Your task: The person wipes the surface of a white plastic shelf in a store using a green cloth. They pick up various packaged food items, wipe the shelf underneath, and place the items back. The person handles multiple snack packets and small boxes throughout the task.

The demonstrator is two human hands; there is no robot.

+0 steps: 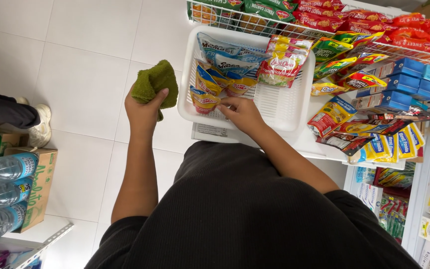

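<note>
My left hand is closed around a bunched green cloth, held over the floor just left of a white plastic tray. My right hand reaches into the tray's near side, fingertips on a yellow sachet among several yellow and blue packets stacked in the tray's left half. A larger packet with red and pink print leans at the tray's far side.
The tray rests on a white shelf edge crowded with snack packets and blue boxes. A wire basket holds red and green packets. Water bottles sit in a cardboard box on the left. Another person's shoe is nearby.
</note>
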